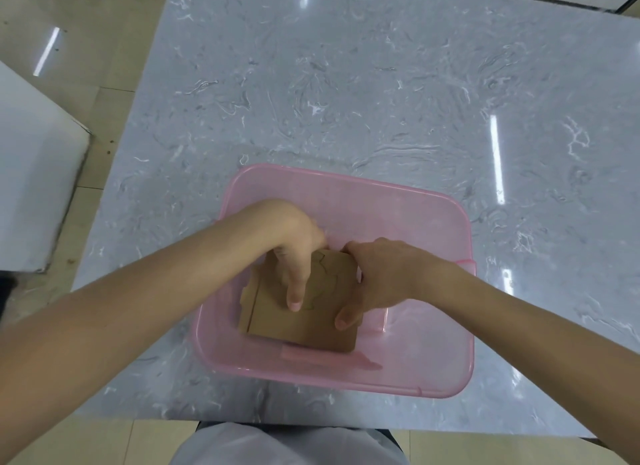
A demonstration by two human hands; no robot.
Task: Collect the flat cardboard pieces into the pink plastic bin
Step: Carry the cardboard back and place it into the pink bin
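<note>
Single head-worn view, steeply down and forward, close over the pink bin (pixel 346 187) on the marble table (pixel 346 83).

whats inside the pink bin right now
Flat brown cardboard pieces lie stacked in the pink plastic bin, with the left hand and right hand on them. How many pieces the top one covers cannot be seen.

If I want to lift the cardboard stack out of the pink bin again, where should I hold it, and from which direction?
Probably by its two opposite side edges, coming from above. The cardboard stack lies flat inside the pink bin, whose walls block a sideways approach. The left hand and right hand already rest on its top and right edge.
</note>
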